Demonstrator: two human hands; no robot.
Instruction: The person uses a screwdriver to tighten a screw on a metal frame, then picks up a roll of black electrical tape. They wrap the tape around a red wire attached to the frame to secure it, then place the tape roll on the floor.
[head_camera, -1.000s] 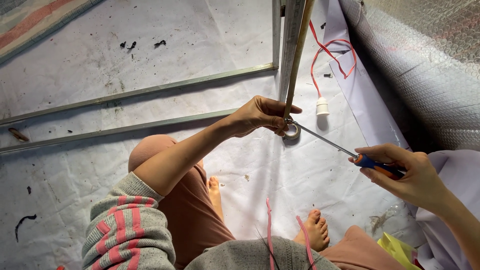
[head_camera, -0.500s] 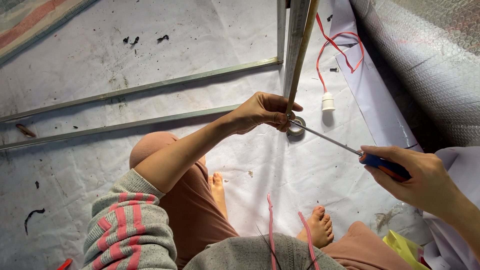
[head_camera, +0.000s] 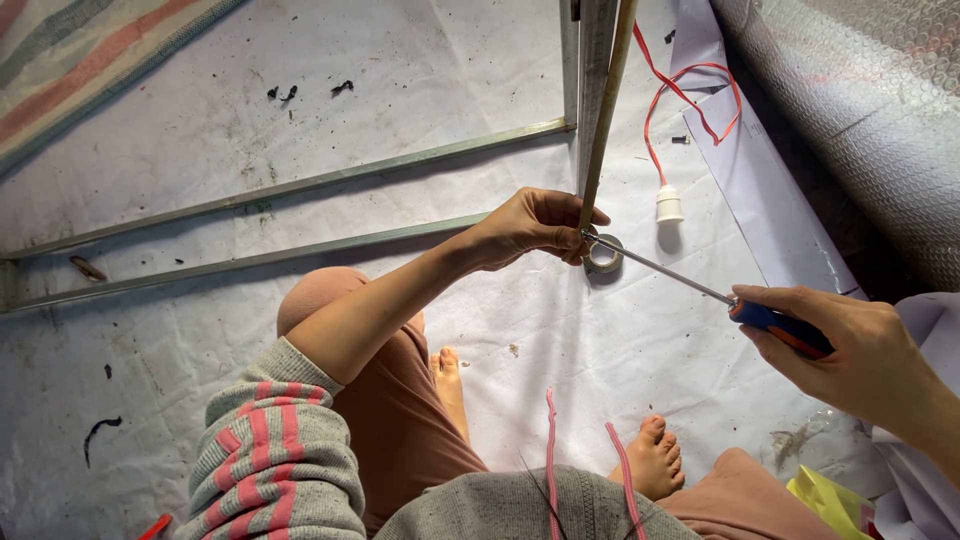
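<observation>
Head view: left hand (head_camera: 525, 228) pinches the stiff, thin olive metal bar (head_camera: 606, 110), right hand (head_camera: 850, 345) grips the slim rigid blue-handled screwdriver (head_camera: 742, 306) by its handle.

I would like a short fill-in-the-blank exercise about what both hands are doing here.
The right hand holds a screwdriver by its ____ handle.
The left hand grips a thin ____ rod.
The white lamp socket hangs on a ____ wire.

Missing words: blue; upright; red
</observation>
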